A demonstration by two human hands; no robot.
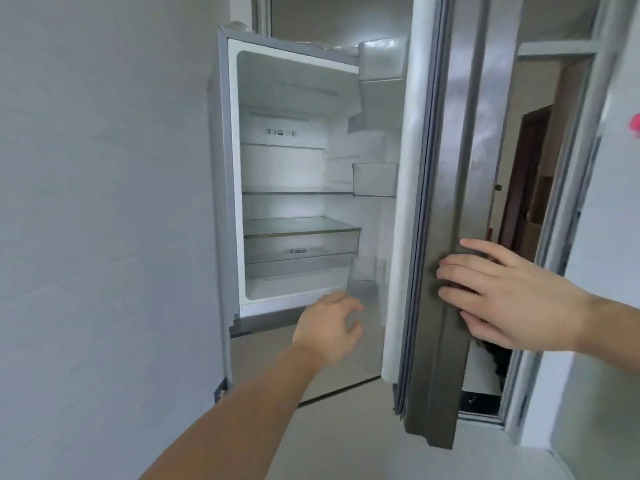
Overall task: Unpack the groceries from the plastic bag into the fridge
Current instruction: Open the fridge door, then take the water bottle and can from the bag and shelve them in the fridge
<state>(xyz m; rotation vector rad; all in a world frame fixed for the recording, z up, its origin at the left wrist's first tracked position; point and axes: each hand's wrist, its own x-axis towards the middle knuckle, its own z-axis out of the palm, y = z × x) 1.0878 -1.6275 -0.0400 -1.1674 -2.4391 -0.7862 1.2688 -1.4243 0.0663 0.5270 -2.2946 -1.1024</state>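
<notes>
Stretched up from the bottom of the frame, the left hand (pixel 327 327) is held with loosely curled fingers, gripping nothing, before the open fridge (pixel 294 174) at centre. At right, the fridge door (pixel 450 188) is touched on its edge by the right hand (pixel 502 296), fingers straight and spread.

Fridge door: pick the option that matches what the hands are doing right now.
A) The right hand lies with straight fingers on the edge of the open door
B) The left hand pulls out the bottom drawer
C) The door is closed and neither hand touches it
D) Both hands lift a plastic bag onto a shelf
A: the right hand lies with straight fingers on the fridge door edge, which stands open; the left hand is empty in front of the fridge.
</notes>
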